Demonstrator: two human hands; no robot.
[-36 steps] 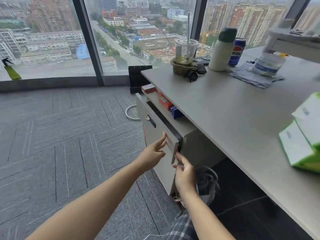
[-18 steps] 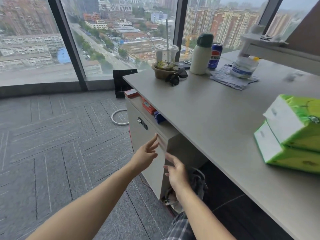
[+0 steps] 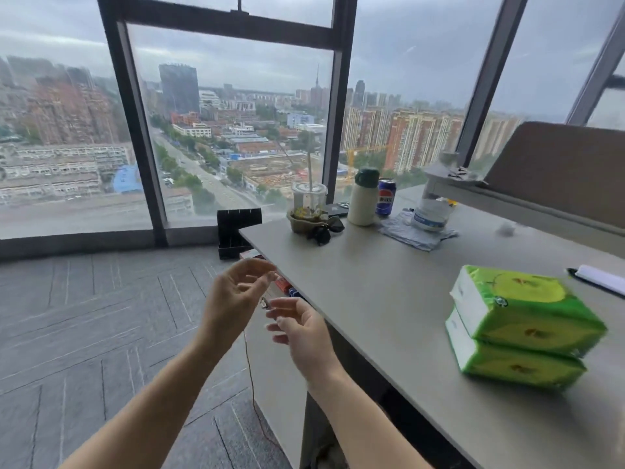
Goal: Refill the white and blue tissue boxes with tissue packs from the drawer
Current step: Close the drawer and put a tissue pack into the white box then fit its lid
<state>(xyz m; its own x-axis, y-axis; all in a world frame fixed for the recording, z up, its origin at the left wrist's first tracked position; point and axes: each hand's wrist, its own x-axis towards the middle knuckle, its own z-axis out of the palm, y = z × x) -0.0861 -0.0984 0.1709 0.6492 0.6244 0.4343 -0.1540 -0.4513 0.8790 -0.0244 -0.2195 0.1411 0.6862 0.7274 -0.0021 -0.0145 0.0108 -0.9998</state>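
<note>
Hovering in the air just off the bench's (image 3: 389, 299) left edge, both hands are empty with fingers loosely curled: left hand (image 3: 233, 296) a bit higher, right hand (image 3: 301, 330) just below it, close together but not touching. Two green tissue packs (image 3: 521, 330) sit stacked near the bench's right edge, well apart from the hands. A cup with a straw (image 3: 309, 203), a white bottle (image 3: 363, 198) and a blue can (image 3: 385, 197) stand along the far edge by the window.

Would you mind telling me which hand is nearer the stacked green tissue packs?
Right. The right hand is just off the desk's edge, nearer the tissue packs; the left hand is farther away.
</note>
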